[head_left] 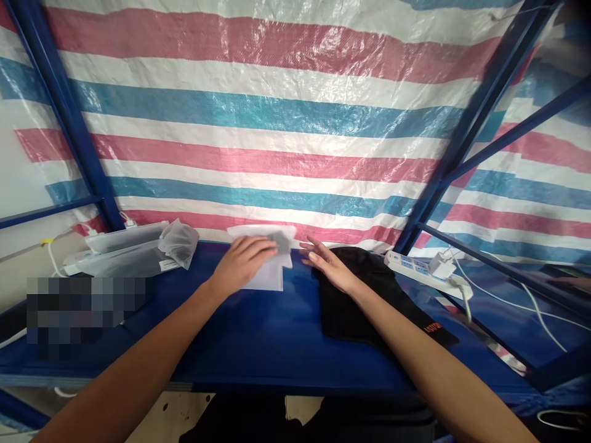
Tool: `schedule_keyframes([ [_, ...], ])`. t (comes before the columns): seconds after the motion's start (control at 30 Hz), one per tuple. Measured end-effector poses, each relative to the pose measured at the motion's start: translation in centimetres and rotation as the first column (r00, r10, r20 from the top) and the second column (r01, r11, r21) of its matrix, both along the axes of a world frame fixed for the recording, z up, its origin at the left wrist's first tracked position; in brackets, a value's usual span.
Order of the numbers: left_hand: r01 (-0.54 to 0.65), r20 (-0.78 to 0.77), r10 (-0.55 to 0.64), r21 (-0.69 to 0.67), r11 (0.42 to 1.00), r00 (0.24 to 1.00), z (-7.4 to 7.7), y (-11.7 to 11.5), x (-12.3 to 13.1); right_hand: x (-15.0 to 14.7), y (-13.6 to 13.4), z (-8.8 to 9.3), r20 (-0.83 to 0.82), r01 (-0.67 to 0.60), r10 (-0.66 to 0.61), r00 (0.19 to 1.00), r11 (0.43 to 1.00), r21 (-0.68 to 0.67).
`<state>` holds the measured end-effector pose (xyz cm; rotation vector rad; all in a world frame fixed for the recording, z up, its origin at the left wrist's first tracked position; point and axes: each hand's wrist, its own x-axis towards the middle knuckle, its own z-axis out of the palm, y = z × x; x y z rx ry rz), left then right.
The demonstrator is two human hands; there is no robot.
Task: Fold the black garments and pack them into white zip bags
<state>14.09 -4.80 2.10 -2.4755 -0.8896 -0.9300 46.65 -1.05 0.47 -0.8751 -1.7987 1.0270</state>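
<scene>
At the far left of the blue table (258, 354), a white power strip (132, 234) has plugs along its upper edge. Crumpled against its right end is a translucent grey bag (180, 241); a small white label (168, 264) near it is too small to read. Pixels hide the patch in front.

Further right, near the table's back edge, the left hand (245, 258) bends its fingers over a frosted plastic bag (265, 278) that lies on the table; a dark grey patch shows at the fingertips. Whether the hand grips the bag or only presses on it, I cannot tell.

Just right of the bag, the right hand (329, 263) is empty, its fingers spread. Under its wrist and forearm lies a black cloth (340, 315), with orange-red lettering (433, 328) seeming to begin "AS"; the rest is unclear.

Beyond the cloth stands another power strip with blue-faced sockets (413, 264), holding a white adapter (442, 266).
</scene>
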Motion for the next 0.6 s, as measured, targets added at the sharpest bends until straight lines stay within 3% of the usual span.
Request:
schedule_keyframes([
  [0.07,0.131,-0.11,-0.137,-0.055,0.99,0.984,-0.3,-0.9,1.9,-0.9,-0.2,-0.2,-0.157,-0.071,0.053,0.986,0.991,-0.112],
  [0.13,0.197,-0.173,-0.216,-0.12,0.973,0.961,-0.7,-1.5,3.4,-1.1,0.1,-0.4,-0.203,-0.059,0.024,0.979,0.983,-0.172],
  [0.27,0.217,-0.17,-0.241,-0.149,0.965,0.956,-1.1,-1.6,4.3,-0.2,0.9,-0.7,-0.286,0.023,-0.081,0.955,0.979,-0.201],
  [0.47,0.004,0.187,0.002,-0.033,0.999,0.982,-1.2,-0.9,3.2,0.2,0.9,-0.2,-0.308,0.052,-0.106,0.946,0.983,-0.177],
  [0.6,-0.068,0.46,0.157,-0.203,0.977,0.874,-1.5,0.2,2.3,-0.1,0.8,-0.1,-0.353,0.13,-0.214,0.911,0.961,-0.245],
])
